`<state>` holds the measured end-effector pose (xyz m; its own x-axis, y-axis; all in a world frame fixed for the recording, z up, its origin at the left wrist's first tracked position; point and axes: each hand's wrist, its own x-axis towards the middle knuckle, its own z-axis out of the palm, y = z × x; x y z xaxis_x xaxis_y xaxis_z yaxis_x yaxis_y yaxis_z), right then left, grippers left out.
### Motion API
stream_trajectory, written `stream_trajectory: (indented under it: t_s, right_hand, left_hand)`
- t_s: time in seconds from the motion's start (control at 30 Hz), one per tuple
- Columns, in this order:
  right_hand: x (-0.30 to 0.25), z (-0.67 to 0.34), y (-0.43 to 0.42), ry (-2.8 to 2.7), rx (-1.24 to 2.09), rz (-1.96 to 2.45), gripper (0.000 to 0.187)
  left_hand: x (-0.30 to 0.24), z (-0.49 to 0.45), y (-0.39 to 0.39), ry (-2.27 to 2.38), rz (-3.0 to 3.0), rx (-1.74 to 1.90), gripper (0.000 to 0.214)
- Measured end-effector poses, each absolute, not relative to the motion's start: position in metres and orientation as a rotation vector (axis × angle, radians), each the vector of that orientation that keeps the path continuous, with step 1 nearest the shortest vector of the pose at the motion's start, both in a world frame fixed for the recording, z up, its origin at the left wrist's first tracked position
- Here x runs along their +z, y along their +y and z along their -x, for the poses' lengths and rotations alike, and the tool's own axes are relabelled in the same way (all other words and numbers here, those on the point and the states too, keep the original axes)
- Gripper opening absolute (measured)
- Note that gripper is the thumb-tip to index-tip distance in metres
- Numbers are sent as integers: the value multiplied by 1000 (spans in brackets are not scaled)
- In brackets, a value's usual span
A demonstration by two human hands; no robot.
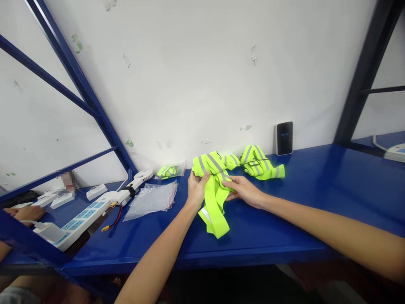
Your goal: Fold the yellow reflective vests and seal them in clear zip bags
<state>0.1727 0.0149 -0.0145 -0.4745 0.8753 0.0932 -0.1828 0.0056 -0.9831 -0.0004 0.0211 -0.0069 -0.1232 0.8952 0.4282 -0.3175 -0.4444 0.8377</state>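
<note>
One limp, fluorescent yellow-green, grey-striped fabric strap (pixel 211 197): held by my left grip (pixel 196 189) and right grip (pixel 246 191); seemed light, soft, best taken at the far bundled folds.

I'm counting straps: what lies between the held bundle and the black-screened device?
Another yellow-green strap bundle lies there on the blue tabletop, as the head view shows.

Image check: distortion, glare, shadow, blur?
Head view: left blue post and right dark post lean outward, suggesting lens stretch; head view: sheen on plastic bags; head view: deep shadow below blue table; head view: held strap fairly crisp, pixelated patch far left.
</note>
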Motion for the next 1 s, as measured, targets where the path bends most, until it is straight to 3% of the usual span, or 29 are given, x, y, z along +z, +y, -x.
stream_trajectory:
  t_s: [0.37, 0.53, 0.7, 0.87, 1.0]
  right_hand:
    - [-16, -168, 10, -1691, 1359, 813, 45]
    - [-20, -158, 7, -1783, 948, 870, 45]
    - [-13, -162, 5, -1781, 1078, 897, 47]
    - [3, -195, 15, -1987, 488, 766, 40]
    - [11, -213, 27, -2025, 285, 666, 24]
  left_hand:
    - [-7, -19, 7, 756, -1293, 1779, 43]
    - [-12, -20, 11, 782, -1249, 1764, 37]
    - [-12, -14, 16, 776, -1282, 1753, 35]
    - [-9, -13, 14, 674, -1082, 1739, 45]
    - [-6, -11, 15, 656, -951, 1681, 51]
